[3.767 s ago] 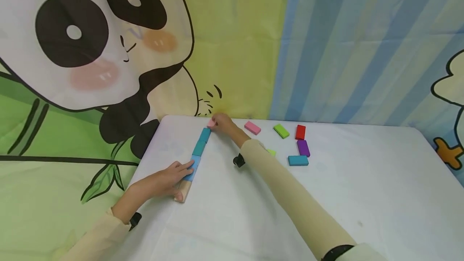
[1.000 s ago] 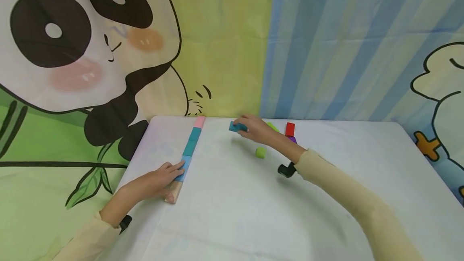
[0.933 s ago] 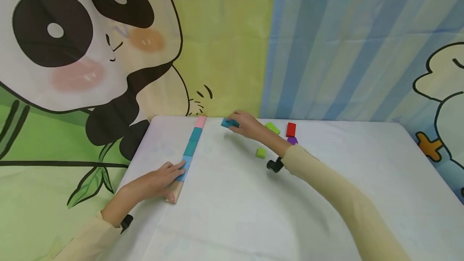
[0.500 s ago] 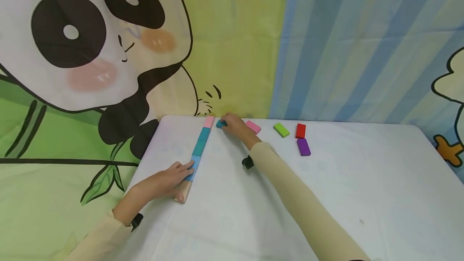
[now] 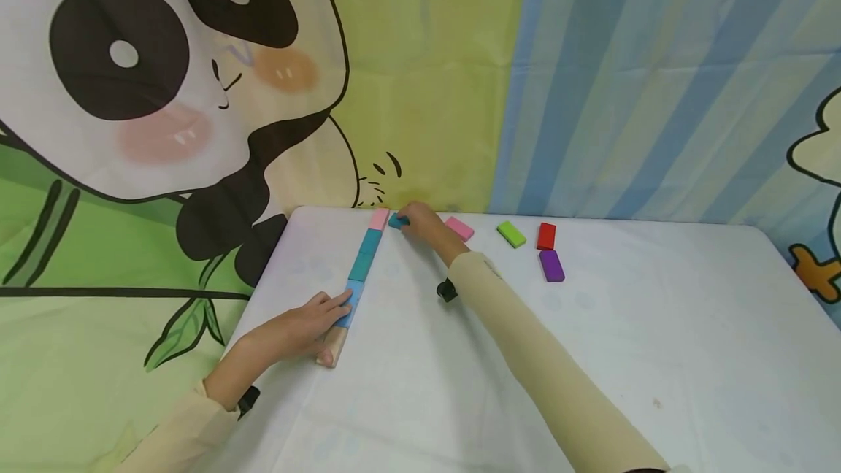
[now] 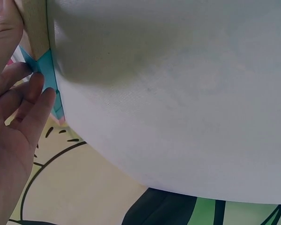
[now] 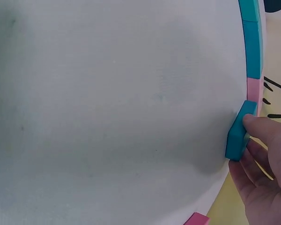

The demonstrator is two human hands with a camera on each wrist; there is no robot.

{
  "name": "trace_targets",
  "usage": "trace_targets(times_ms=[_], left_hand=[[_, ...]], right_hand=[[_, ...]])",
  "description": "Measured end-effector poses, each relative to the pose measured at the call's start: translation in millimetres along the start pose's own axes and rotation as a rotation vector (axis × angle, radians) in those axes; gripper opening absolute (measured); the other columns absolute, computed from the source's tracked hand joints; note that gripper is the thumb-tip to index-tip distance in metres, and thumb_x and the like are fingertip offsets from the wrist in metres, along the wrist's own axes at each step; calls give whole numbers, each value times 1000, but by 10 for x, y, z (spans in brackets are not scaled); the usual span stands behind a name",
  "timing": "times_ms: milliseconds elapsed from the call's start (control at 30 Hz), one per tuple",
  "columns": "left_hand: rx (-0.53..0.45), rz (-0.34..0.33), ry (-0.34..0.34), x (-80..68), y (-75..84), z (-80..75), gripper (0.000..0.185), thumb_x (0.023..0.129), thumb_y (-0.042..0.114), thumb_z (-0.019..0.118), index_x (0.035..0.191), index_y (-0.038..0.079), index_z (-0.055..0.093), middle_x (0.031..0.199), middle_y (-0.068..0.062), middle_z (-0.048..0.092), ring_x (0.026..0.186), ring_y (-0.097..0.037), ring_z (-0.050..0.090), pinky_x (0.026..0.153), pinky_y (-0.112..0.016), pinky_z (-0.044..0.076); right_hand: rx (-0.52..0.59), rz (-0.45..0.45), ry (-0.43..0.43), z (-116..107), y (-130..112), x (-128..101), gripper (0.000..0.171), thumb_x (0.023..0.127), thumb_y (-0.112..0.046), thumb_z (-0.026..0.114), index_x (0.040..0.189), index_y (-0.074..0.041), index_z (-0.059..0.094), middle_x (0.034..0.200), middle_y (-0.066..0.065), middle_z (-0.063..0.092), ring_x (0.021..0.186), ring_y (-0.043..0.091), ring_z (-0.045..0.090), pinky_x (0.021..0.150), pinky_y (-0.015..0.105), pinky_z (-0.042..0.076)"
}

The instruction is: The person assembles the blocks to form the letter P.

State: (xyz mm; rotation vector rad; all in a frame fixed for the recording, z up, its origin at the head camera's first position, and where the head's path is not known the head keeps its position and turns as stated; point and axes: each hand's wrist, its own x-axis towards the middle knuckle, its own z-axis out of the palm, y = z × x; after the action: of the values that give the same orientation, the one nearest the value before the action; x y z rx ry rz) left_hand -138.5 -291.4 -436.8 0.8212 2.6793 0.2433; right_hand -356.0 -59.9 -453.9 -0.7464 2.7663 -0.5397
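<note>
A line of toy blocks runs along the table's left side: plain wood (image 5: 335, 341), light blue (image 5: 355, 290), two teal (image 5: 365, 254) and pink (image 5: 379, 219) at the far end. My left hand (image 5: 309, 325) rests on the line, fingertips on the light blue block and thumb at the wooden one. At the far edge, my right hand (image 5: 423, 225) pinches a blue block (image 7: 241, 133) between thumb and fingers. In the right wrist view that block slants, one end right at the pink block.
To the right lie a loose pink block (image 5: 459, 228), a green block (image 5: 511, 234), a red block (image 5: 547, 236) and a purple block (image 5: 552, 266). The white table (image 5: 631, 341) ends at a cartoon backdrop (image 5: 420, 79) behind.
My right hand left the pink block at the line's end, took the blue block from the right and carried it left to the far edge. My left hand stayed on the line.
</note>
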Motion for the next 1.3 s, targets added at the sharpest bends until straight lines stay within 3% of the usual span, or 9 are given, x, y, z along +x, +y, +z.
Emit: trace_targets(times_ms=[400,500,633,833,933,1133,1300], left_hand=[[12,11,2,68,57,-17,95,70,46,70,146,-2,39,148,-18,38,111,-19,45,80,-26,48],[10,6,6,79,61,-21,95,70,46,71,146,-2,39,148,-18,38,112,-19,45,80,-26,48],[12,-4,24,69,48,-15,95,69,46,71,145,-2,40,148,-18,39,109,-18,45,79,-25,47],[5,-4,25,28,20,1,96,68,47,72,144,-2,41,151,-18,37,109,-18,44,79,-24,46],[15,-3,24,16,4,-10,95,69,47,73,144,-3,42,150,-19,37,110,-19,45,78,-25,47],[-14,-24,5,37,-19,-39,98,67,50,72,145,-2,41,149,-19,37,110,-20,45,76,-24,45],[-43,-27,-10,38,-25,-17,101,67,52,71,146,-2,39,149,-19,36,112,-21,44,78,-25,45]], right_hand=[[-30,-14,13,-18,71,-78,39,97,-17,59,134,-5,57,127,12,60,114,23,55,103,34,45],[-44,-26,23,-88,113,-128,42,97,-21,59,136,-6,55,131,11,59,119,24,54,105,34,43],[-147,-107,42,-284,223,-259,44,97,-25,58,137,-6,54,135,11,58,124,25,54,106,36,42],[-232,-270,84,-475,612,-830,39,93,-22,65,129,-7,61,127,13,61,116,28,56,96,39,49],[-251,-289,135,-492,930,-1158,38,90,-17,68,126,-6,63,124,15,63,115,30,57,95,42,50],[-176,-135,220,-571,1549,-1656,44,91,-17,67,132,-2,57,132,23,55,121,39,51,93,52,49],[-210,-54,155,-621,1769,-2047,41,89,-27,69,125,-8,63,125,19,57,114,35,54,85,51,54]])
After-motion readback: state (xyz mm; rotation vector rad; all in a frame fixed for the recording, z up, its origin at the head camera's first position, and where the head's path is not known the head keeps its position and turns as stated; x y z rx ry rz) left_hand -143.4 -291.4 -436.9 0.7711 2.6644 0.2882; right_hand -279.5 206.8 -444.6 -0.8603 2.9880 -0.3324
